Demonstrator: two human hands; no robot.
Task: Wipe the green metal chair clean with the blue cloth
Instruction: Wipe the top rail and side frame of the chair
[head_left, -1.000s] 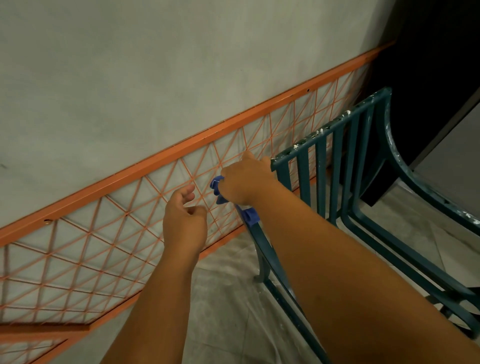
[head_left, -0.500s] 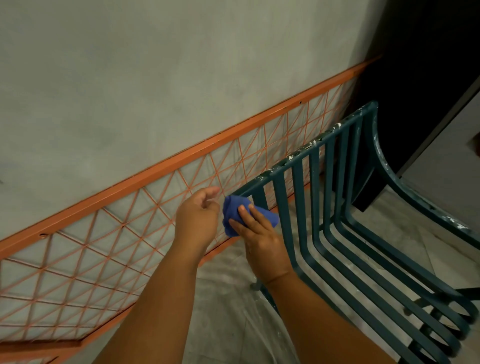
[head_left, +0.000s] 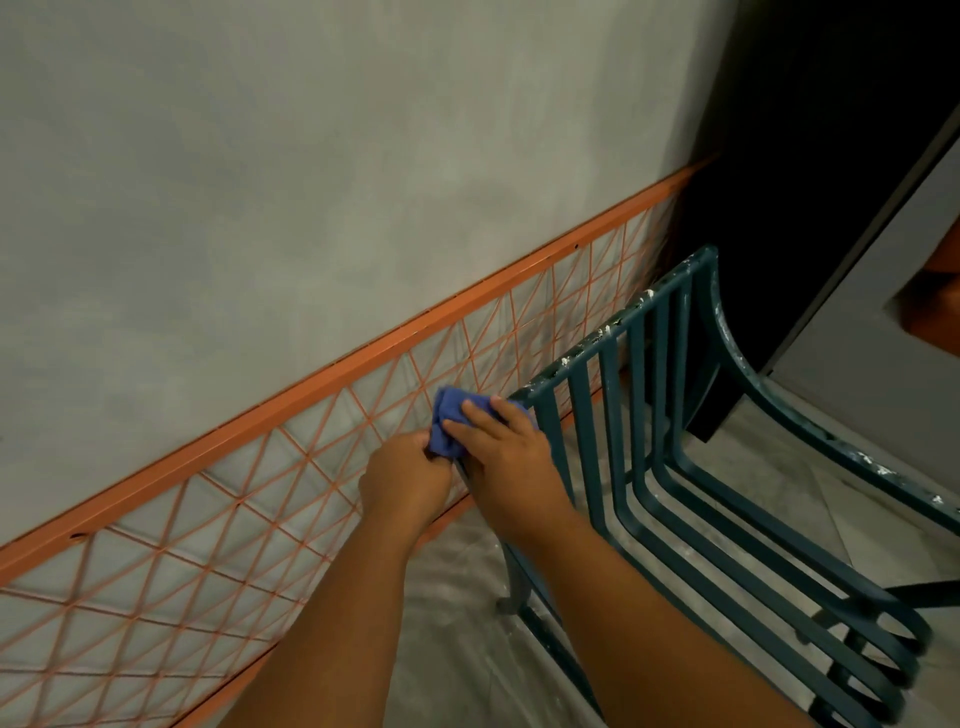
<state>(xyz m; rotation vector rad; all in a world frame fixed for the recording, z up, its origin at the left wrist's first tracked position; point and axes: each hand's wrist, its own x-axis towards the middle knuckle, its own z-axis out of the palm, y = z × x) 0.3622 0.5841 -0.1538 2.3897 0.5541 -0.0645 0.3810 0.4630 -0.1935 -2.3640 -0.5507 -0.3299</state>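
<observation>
A dark green metal chair (head_left: 639, 415) with slatted back and seat stands at the right, its top rail flecked with white paint. A bunched blue cloth (head_left: 448, 422) sits at the left end of that rail. My right hand (head_left: 501, 452) lies over the cloth, fingers spread, pressing it against the chair's corner. From the left, my left hand (head_left: 408, 480) pinches the cloth's lower edge. The corner of the chair is hidden under the cloth and hands.
An orange metal grid railing (head_left: 218, 519) runs diagonally along a grey wall (head_left: 311, 182) just behind the chair. The floor (head_left: 457, 623) is grey and dusty. A dark doorway (head_left: 810, 130) opens at the upper right.
My right hand has swung from over the rail to the front of the corner, with the cloth under its fingers. My left hand closed in and took hold of the cloth. The view shifted.
</observation>
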